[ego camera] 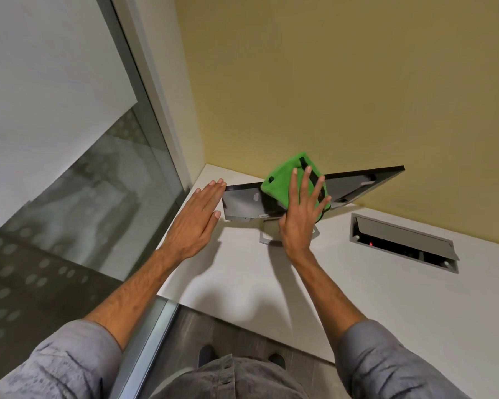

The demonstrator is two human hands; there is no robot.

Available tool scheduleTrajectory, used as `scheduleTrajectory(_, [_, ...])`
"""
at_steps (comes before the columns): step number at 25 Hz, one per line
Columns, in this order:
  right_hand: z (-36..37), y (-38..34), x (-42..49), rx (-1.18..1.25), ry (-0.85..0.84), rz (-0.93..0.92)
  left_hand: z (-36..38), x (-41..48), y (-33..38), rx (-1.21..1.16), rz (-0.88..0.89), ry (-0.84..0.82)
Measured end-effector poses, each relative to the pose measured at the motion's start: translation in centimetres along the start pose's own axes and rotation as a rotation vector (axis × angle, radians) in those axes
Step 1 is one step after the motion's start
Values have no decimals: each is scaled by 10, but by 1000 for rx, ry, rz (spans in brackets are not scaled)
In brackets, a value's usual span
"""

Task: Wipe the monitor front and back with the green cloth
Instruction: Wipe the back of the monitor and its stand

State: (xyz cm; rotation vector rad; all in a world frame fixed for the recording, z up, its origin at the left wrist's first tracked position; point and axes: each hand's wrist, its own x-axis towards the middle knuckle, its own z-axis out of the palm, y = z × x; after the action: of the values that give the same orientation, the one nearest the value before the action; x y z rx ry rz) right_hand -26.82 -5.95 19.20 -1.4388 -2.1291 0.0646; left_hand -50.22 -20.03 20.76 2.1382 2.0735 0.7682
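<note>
A dark monitor [355, 184] stands on a white desk [357, 298] near the corner, seen from above with its screen facing me. The green cloth [280, 182] lies flat against the screen's middle. My right hand [301, 214] presses the cloth onto the screen with straight, spread fingers. My left hand [198, 223] is flat with straight fingers, its fingertips touching the monitor's left edge. The monitor's grey stand [264, 236] shows below, partly hidden by my right hand. The monitor's back is hidden.
An open cable hatch [404, 243] with a grey lid is set in the desk at the right. A yellow wall [329, 82] rises behind the monitor. A glass partition [69, 168] runs along the left. The desk's front edge is near my body.
</note>
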Motion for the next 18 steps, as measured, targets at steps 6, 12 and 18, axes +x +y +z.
scheduleTrajectory(6, [15, -7, 7, -288, -52, -653, -4, 4, -7, -89, -28, -18])
scheduleTrajectory(12, [7, -9, 28, -382, -118, -1034, -1, 2, -3, -137, -63, 30])
scheduleTrajectory(18, [10, -2, 28, -417, -117, -1201, 3, -2, -3, -147, -52, 61])
